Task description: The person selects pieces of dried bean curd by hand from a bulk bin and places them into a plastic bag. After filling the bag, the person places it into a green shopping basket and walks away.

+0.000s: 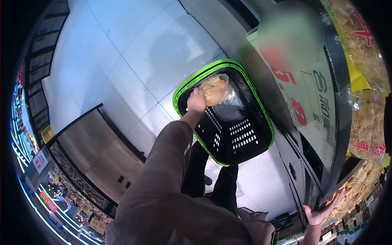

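Note:
My left hand [197,101] reaches down inside a black shopping basket [239,157] with a bright green rim. Its fingers are closed on the edge of a clear plastic bag of tan dried food [216,90]. That bag is at the far end of the basket, and its exact contents cannot be made out. At the lower right, my right hand [324,210] is open with fingers spread, holding nothing visible. It rests at or just above the edge of a display bin, beside loose pale-yellow dried pieces [357,183].
Bagged dried goods [367,122] line the display on the right, behind a large price sign [304,98] with red digits. To the left stands a brown-panelled display case [96,153]. Light floor tiles [118,53] surround the basket. Lit shelves curve along the far left.

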Tool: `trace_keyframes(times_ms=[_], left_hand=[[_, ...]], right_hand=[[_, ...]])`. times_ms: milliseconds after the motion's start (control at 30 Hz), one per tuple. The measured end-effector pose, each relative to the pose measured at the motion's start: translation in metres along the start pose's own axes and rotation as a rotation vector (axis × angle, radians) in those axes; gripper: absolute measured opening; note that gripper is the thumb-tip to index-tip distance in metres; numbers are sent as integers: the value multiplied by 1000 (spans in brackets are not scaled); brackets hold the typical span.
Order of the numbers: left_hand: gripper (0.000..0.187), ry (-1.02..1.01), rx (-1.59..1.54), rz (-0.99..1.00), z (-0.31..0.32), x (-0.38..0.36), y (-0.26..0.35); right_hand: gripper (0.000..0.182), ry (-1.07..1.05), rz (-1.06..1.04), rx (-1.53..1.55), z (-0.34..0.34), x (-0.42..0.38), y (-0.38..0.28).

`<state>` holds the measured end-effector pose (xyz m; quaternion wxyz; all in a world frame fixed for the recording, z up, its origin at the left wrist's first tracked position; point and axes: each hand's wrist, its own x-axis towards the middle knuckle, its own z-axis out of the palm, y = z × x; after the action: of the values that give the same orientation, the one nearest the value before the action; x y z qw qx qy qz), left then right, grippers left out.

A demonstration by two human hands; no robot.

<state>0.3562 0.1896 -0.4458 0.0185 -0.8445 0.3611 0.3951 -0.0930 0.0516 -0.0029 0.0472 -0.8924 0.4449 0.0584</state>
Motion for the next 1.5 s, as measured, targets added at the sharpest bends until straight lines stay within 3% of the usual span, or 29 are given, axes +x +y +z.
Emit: trace_keyframes(times_ms=[67,100,167,267,333,400,433,533,667,767,900,1033,1067,1133,1200,1267,1333,1400,1433,1500], left_hand=[[42,289,47,259,-10,-16,7],[42,291,50,263,-17,-16,14],[46,691,95,234,-31,-12,29],[48,563,141,155,-19,26,8],[38,602,75,201,-28,33,6],[30,303,-21,9,-55,24,22],[21,309,15,-29,-55,23,24],[17,386,62,21,-67,5,27],[26,384,-69,48,-107,-50,45],[27,229,19,179,-136,-107,57],[41,89,-153,380,-164,-215,67],[54,-5,-418,639,-130,-297,55],[46,-299,-643,453,-144,-328,75],[37,-642,-801,339,-131,-353,79],[23,-819,-990,379,-100,-376,64],[20,-938,-1001,426,-79,-402,62],[22,-1072,-998,467,-64,-432,76],[24,-1194,-1021,455,-54,-462,94],[24,-1229,-988,497,-45,-476,99],[23,-1286,-911,567,-35,-496,114]], right_hand=[[113,4,-12,-23,0,1,1],[113,9,-15,-25,0,1,1],[112,24,-24,-34,1,1,2],[112,31,-42,-74,1,1,2],[110,21,-26,-83,0,0,3],[110,26,-11,-71,0,-1,2],[110,22,-5,-66,-1,1,1],[110,31,3,-45,-3,5,-3],[106,103,-36,-36,-4,9,-8],[104,143,-27,-26,-5,10,-13],[101,212,-35,-17,-9,8,-21],[101,284,-35,-19,-10,1,-22],[101,287,-23,-22,-9,-2,-23],[89,326,8,-88,-6,-8,-30],[79,170,-46,-401,-10,-17,-52],[75,285,-505,-404,-3,-29,-83],[59,187,-655,-213,1,-57,-126],[37,-254,-426,-146,-7,-89,-155],[16,-256,-402,-124,-6,-104,-153],[11,-346,-281,-235,-16,-137,-143]])
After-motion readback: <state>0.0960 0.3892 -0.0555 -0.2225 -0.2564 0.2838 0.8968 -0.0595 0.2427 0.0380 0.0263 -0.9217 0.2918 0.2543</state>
